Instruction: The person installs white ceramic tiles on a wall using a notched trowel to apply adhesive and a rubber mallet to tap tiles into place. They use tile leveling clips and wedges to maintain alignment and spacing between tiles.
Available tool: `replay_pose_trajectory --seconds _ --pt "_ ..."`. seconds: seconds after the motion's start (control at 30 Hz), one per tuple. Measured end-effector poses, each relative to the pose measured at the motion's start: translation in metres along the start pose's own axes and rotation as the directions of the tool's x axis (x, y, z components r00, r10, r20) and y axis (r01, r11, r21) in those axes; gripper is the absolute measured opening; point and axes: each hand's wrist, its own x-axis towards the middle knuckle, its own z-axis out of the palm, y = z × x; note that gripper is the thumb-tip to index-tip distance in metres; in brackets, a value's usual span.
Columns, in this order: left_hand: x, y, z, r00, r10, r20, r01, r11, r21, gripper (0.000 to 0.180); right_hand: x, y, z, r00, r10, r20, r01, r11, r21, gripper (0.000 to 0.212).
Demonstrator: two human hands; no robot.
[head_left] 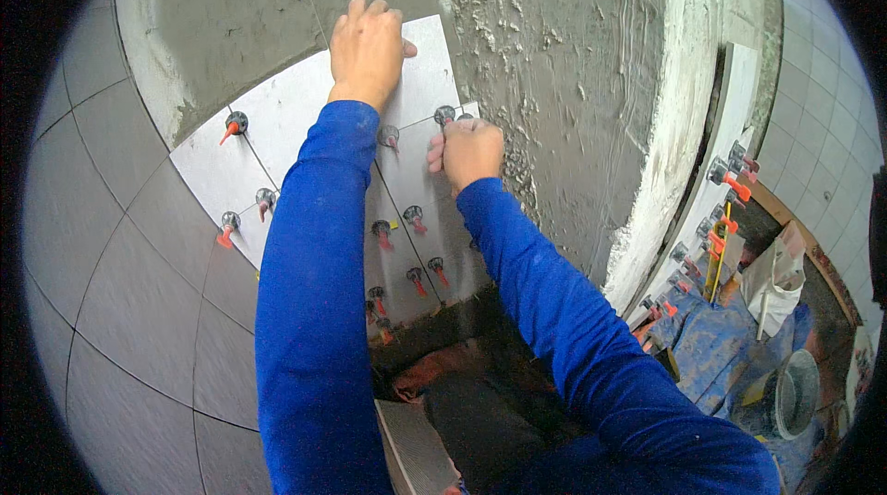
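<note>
Between grey tiling and rough mortar, the left hand lies loosely open on a white tile; the right hand bunches by a clip, hold unclear.

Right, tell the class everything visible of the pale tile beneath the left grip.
The pale tile is whitish, straight-edged and smooth-looking, perhaps ceramic, and appears to lie flat. Its far right corner and right edge show; the left grip, laid across its far edge, hides its left side, so its full outline cannot be told. Grey mortar borders its far and right sides. At its near edge, toward the right, sits a dark clip. The right grip is beside that clip.
</note>
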Motion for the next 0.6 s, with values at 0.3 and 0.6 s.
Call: replay_pose_trajectory --seconds 0.3,0.6 --pt "-0.041 0.049 -0.026 0.909 -0.364 -0.202 0.276 0.89 -0.362 0.031 0.018 -0.015 -0.002 0.999 -0.039 0.002 0.038 0.953 -0.3 0.013" --pt "-0.186 0.148 -0.025 0.397 -0.597 0.698 0.673 -0.328 -0.663 0.029 0.02 -0.03 -0.021 0.803 -0.364 0.473 0.546 0.13 -0.827 0.025"
